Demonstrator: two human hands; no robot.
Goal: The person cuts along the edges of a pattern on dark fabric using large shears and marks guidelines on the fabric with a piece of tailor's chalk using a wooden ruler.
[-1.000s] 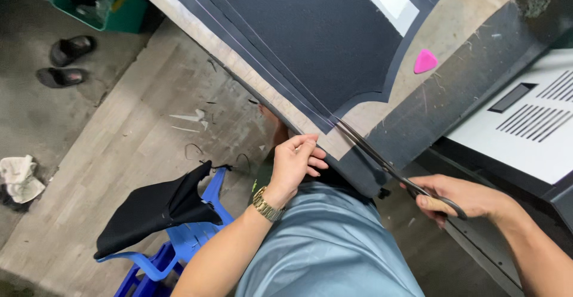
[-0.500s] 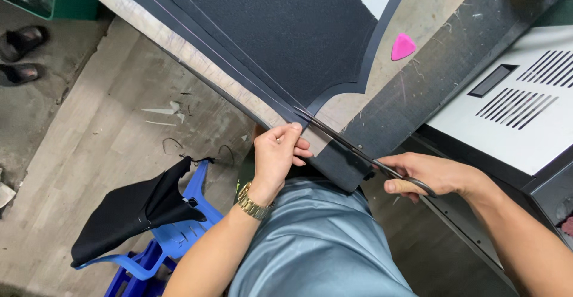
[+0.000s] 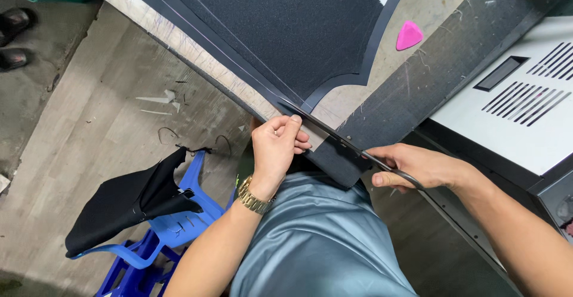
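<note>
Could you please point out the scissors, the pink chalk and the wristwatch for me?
scissors [image 3: 325,129]: head view, on the blades near the pivot.
pink chalk [image 3: 409,36]: head view, on the middle of its flat face.
wristwatch [image 3: 254,199]: head view, on the gold band.

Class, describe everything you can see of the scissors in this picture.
The scissors are long and dark, apparently metal, with slim blades and a small pivot screw midway. They lie nearly flat, slanting from the handle loops at lower right to the tip at upper left. The right hand grips the loops. The blades are almost closed over the edge of the dark fabric at the table edge. The left hand pinches the fabric strip right beside the blades.
</note>
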